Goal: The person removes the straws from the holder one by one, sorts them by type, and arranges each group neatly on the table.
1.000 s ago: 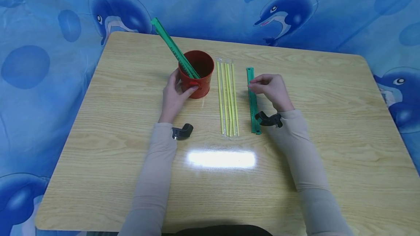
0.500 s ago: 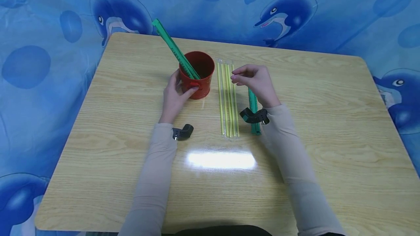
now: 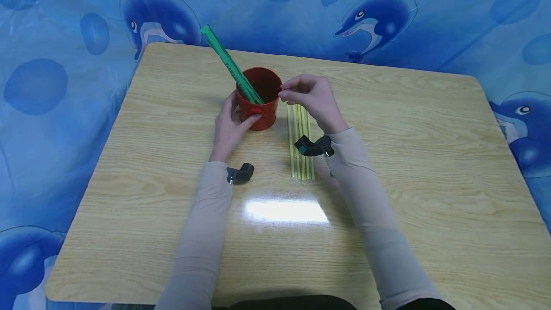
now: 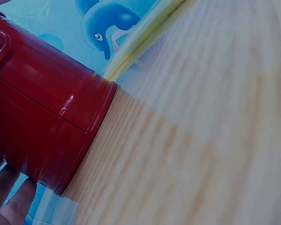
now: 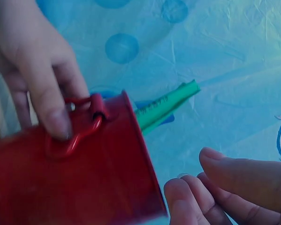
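Note:
My left hand [image 3: 228,129] grips a small red metal bucket [image 3: 269,113] on the table, its thumb at the front by the wire handle. In the right wrist view that thumb lies over the handle [image 5: 81,139]. A long green strip with printed lettering [image 3: 227,60] leans inside the bucket and sticks out over the far left rim. At the bucket's right rim is my right hand [image 3: 315,99], its thumb and fingertips close together in the head view. The right wrist view shows a gap between thumb [image 5: 243,176] and fingers, with nothing held.
Several thin yellow sticks in clear wrapping [image 3: 302,164] lie right of the bucket, partly under my right hand. A bit of green [image 3: 331,173] shows beside my right sleeve. Behind the wooden table [image 3: 409,123] hangs a blue dolphin-print sheet [image 3: 241,8].
My right hand has moved left from over the green strip on the table, across the yellow sticks, to the bucket's rim. My left hand and the bucket stay in place.

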A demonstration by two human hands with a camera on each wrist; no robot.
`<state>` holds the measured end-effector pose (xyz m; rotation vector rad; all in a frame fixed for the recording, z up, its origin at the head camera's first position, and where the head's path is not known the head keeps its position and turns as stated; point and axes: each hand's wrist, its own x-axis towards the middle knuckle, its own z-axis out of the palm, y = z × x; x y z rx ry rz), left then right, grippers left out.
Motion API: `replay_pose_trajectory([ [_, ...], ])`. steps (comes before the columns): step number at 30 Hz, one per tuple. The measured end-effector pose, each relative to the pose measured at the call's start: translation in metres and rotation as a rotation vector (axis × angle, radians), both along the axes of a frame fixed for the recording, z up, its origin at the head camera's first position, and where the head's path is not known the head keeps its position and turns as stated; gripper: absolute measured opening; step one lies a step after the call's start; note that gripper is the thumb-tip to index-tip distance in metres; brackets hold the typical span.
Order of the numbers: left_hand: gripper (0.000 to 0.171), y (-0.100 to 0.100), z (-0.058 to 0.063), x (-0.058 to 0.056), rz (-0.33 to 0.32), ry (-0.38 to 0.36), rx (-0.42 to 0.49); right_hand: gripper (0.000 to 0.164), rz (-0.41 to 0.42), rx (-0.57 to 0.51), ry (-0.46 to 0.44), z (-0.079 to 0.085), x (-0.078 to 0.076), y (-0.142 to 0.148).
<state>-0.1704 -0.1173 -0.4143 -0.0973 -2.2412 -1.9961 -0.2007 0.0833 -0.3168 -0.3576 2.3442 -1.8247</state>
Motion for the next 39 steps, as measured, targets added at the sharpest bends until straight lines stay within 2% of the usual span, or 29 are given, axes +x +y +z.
replay_pose_trajectory([
  [15,0.075,0.0,0.0,-0.001,0.0,-0.002,-0.05,0.024,0.078,-0.056,0.035,0.007,-0.009,-0.033],
  [26,0.074,0.0,-0.001,0.001,0.002,-0.013,-0.057,0.023,0.085,-0.084,0.029,0.004,-0.017,-0.052],
  [32,0.073,0.0,-0.002,0.001,0.009,-0.003,-0.06,0.02,0.095,-0.024,0.069,0.004,-0.023,-0.066],
  [39,0.073,0.0,0.004,0.002,-0.004,-0.047,-0.023,0.019,0.086,0.098,0.119,0.002,-0.027,-0.077],
])
